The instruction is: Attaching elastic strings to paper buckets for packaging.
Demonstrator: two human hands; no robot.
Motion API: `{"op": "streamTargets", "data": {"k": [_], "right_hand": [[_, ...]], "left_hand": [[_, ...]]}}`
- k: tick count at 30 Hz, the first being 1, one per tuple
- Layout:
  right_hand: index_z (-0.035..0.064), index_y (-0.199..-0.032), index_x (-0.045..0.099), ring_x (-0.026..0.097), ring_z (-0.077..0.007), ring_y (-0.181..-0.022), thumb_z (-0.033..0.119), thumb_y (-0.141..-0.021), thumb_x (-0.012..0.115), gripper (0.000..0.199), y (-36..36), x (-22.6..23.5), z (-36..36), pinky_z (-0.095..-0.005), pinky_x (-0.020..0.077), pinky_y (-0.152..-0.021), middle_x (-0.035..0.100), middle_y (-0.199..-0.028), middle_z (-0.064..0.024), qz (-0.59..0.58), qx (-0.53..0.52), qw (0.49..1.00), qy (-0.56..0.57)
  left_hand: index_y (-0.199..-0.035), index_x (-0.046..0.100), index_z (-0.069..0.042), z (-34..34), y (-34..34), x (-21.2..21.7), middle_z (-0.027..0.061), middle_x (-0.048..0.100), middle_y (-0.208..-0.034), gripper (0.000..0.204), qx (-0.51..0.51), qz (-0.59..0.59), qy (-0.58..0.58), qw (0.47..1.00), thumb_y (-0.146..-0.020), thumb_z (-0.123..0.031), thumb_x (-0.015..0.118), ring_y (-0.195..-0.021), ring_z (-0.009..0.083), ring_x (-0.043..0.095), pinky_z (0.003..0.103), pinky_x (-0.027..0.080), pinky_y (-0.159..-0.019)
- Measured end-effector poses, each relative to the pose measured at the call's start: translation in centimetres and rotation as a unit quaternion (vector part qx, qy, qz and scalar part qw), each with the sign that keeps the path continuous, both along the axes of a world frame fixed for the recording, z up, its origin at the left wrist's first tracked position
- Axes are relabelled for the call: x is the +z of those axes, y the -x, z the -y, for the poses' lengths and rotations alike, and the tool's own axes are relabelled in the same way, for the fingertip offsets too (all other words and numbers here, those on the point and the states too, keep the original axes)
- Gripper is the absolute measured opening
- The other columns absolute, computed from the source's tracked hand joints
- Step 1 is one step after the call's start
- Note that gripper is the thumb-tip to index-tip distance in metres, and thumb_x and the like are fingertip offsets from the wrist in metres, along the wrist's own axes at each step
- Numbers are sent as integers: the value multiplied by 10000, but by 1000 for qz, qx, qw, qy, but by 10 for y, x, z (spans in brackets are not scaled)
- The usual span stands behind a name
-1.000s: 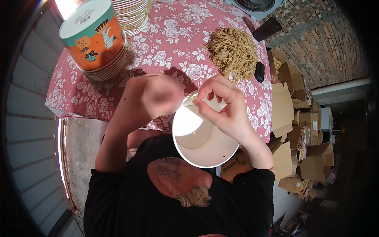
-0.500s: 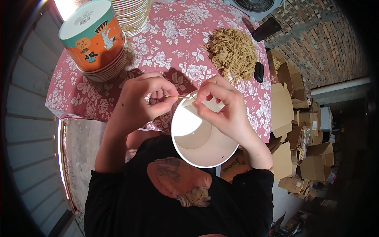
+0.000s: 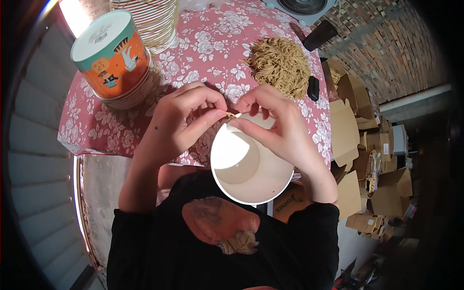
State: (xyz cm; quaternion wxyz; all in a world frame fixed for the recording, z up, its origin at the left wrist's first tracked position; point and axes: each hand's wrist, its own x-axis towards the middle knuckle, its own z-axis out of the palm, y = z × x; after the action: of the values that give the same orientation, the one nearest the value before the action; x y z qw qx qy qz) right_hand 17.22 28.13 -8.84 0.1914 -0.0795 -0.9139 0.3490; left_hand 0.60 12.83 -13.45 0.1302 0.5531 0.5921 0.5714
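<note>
A white paper bucket (image 3: 273,176) sits at my lap, its mouth tilted up toward me, with a small dark hole low on the near wall. At its far rim, my left hand (image 3: 186,116) pinches a short tan cord (image 3: 231,116) between thumb and fingertip. My right hand (image 3: 278,128) is closed at the same spot on the rim, thumb on the inner side and fingers beyond it; how much of the cord it touches is hidden. Beyond the hands, a heap of tan cords (image 3: 280,67) lies on the table.
On the flowered pink tablecloth (image 3: 208,41) stand an upturned orange and teal bucket stack (image 3: 118,63) and a tall stack of pale rims (image 3: 150,24). A black cup (image 3: 320,35), a small black object (image 3: 313,88) and a fan (image 3: 307,6) are at the far right. Open cardboard boxes (image 3: 345,137) lie right.
My left hand has moved right, up to the rim. The cord, stretched between both hands before, now shows only as a short bit at the left fingertips.
</note>
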Motion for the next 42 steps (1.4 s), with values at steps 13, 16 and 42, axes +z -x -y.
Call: {"op": "streamTargets", "data": {"k": [13, 16, 42], "right_hand": [[29, -938, 739, 598, -120, -786, 77, -845, 775, 111, 15, -16, -14, -273, 491, -728, 635, -866, -31, -55, 9, 989, 136], [39, -934, 737, 618, -129, -810, 69, -832, 775, 112, 14, -23, -19, -267, 521, -727, 634, -886, -39, -14, 41, 991, 124], [15, -950, 701, 639, -119, -940, 20, -901, 675, 56, 17, -29, -18, -279, 529, -830, 656, -958, -29, 53, 75, 982, 168]], "left_hand": [[-1068, 634, 0, -28, -7, 18, 16, 674, -886, 140, -16, 74, -47, 996, -943, 35, 688, -792, 59, 636, 227, 503, -677], [-1070, 634, -16, -34, -5, 16, 1, 657, -873, 157, 36, 80, -75, 993, -937, 46, 691, -776, 48, 605, 212, 477, -675], [-1198, 565, -26, 4, -29, -7, 16, 562, -964, 484, 96, 77, -52, 991, -795, 41, 826, -621, 37, 370, 200, 330, -562]]}}
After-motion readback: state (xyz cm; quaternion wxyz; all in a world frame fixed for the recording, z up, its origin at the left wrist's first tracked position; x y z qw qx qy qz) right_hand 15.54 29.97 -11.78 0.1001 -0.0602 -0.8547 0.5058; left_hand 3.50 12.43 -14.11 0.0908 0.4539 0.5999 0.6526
